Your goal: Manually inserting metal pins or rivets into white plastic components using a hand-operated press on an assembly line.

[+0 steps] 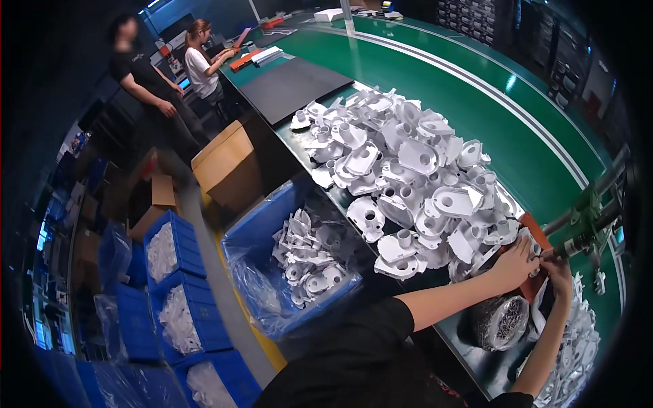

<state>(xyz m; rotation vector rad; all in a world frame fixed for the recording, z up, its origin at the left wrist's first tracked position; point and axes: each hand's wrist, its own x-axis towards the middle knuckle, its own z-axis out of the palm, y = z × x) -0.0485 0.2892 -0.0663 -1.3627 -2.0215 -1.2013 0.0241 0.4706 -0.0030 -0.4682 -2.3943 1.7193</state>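
Note:
At the right end of the bench my hands work close together in front of an orange-red board (535,230). My left hand (515,261) is closed on a white plastic part (530,236), mostly covered by the fingers. Beside it, my right hand (559,273) has its fingers curled at the same spot; what they grip is too small to make out. A large pile of white plastic parts (416,156), with round collars and holes, lies on the bench just beyond my left hand. More white parts (578,340) are heaped beside my right forearm.
A round bundle in clear film (502,324) stands below my hands. The green arm of a machine (583,234) juts in at right. A blue bin of white parts (269,299), cartons (224,156) and stacked blue crates (192,272) stand left. Two people (143,78) are farther back.

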